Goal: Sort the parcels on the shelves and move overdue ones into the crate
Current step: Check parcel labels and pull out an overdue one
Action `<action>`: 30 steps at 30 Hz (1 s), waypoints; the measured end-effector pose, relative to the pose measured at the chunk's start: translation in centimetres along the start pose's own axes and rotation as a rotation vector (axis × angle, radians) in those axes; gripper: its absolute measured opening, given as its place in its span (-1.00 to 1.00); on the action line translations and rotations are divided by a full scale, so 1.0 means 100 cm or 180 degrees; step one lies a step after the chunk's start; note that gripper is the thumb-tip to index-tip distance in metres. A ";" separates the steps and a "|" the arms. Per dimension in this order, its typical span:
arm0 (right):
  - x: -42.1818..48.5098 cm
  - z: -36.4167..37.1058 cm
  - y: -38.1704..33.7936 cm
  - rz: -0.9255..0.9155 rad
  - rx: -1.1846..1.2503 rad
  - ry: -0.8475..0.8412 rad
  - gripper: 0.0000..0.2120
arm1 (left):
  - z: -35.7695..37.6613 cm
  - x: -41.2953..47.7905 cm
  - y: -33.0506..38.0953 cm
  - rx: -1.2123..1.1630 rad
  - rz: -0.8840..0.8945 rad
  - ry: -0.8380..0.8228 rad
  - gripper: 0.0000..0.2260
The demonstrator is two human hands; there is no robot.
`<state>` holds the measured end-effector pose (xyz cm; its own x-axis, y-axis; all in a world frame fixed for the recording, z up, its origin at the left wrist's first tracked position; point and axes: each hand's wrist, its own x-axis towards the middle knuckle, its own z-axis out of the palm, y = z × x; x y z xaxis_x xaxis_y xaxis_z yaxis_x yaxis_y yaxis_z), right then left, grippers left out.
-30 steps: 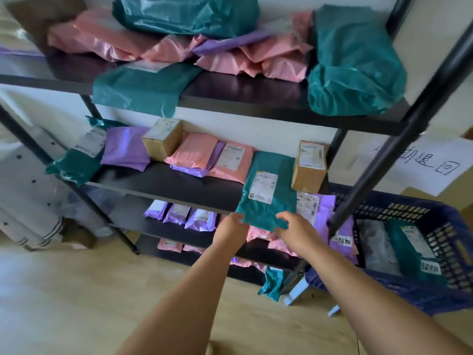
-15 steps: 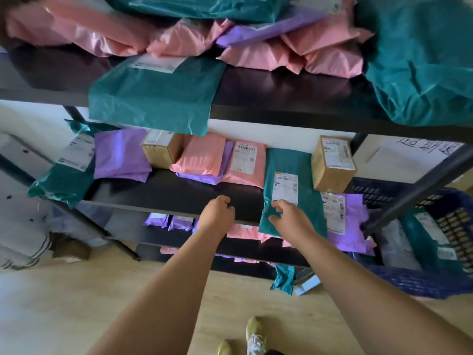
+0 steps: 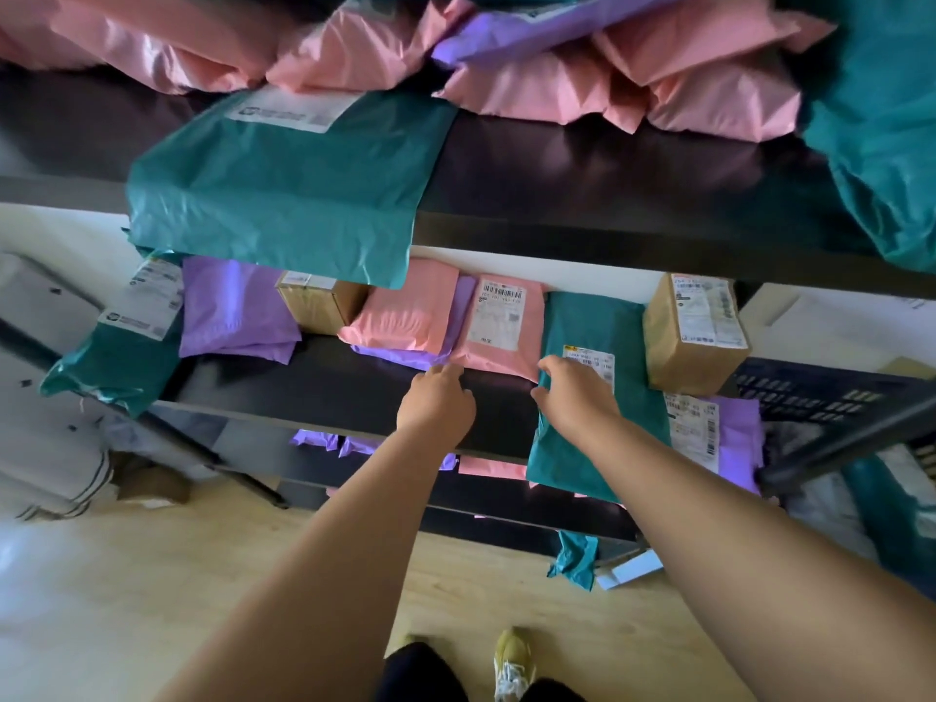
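The top shelf fills the upper frame. Its back is heaped with pink, purple and teal bags, and a bare dark strip runs along its front, right of centre. A big teal mailer at upper left hangs over that front edge and hides part of the row below. The floor at lower left is open wood in front of the rack.

The middle shelf crosses the centre of the frame, with a bare stretch of board left of my hands, from its front edge back to the parcels. My teal mailer lies right of centre on that shelf, and its near end sticks out past the front edge. The crate sits at the right edge of the frame, partly hidden behind a slanted black post.

A purple mailer lies just right of the teal mailer, also overhanging the edge, with a box standing behind it. A pink mailer lies just left of the teal mailer, label up.

My right hand rests on the teal mailer, fingers and thumb curled round its left edge, gripping it. My left hand is over the bare board with its fingers curled and their tips at the pink mailer's near corner. I cannot tell whether it pinches anything.
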<state>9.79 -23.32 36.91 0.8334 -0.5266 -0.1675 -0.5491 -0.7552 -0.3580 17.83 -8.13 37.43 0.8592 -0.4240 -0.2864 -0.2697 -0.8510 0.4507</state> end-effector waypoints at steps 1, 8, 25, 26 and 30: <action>0.005 0.002 -0.002 0.0016 -0.0107 -0.0004 -0.74 | 0.000 0.004 0.000 0.0029 0.0060 -0.0048 -0.62; 0.036 0.014 -0.022 0.0081 -0.0981 -0.0189 -0.74 | -0.005 0.019 -0.007 0.0168 0.0322 -0.0334 -0.57; 0.048 0.025 -0.038 -0.0174 -0.1318 0.0094 -0.77 | -0.017 0.032 -0.029 -0.0126 0.0156 -0.0398 -0.60; 0.048 0.024 -0.039 -0.0150 -0.1229 0.0150 -0.78 | -0.018 0.032 -0.029 -0.0190 0.0113 -0.0396 -0.60; 0.045 0.018 -0.040 -0.0025 -0.0495 0.0433 -0.85 | -0.022 0.030 -0.028 -0.0525 -0.0090 -0.0438 -0.62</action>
<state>15.84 -22.00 35.89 0.8274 -0.5604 -0.0360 -0.5544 -0.8051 -0.2109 22.06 -6.33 37.13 0.7949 -0.4486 -0.4086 -0.1618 -0.8057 0.5697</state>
